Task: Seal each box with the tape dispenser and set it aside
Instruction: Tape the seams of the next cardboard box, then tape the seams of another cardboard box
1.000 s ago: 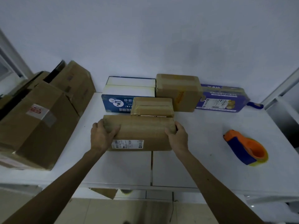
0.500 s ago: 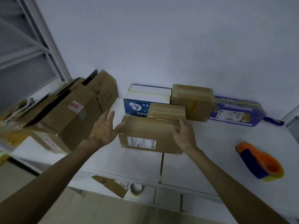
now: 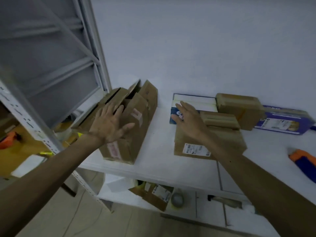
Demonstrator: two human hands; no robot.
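Currently left hand (image 3: 109,124), right hand (image 3: 187,118) spread, empty; unsealed box (image 3: 135,142) near table (image 3: 157,151) edge easily toppled if knocked; contact unclear, blurred.

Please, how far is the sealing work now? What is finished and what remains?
Done: the taped brown box by the wall; the labelled box in front also looks taped. In hand: nothing; the left hand hovers open at the open-flapped boxes, the right hand is open too. Left: those boxes; the tape dispenser lies untouched.
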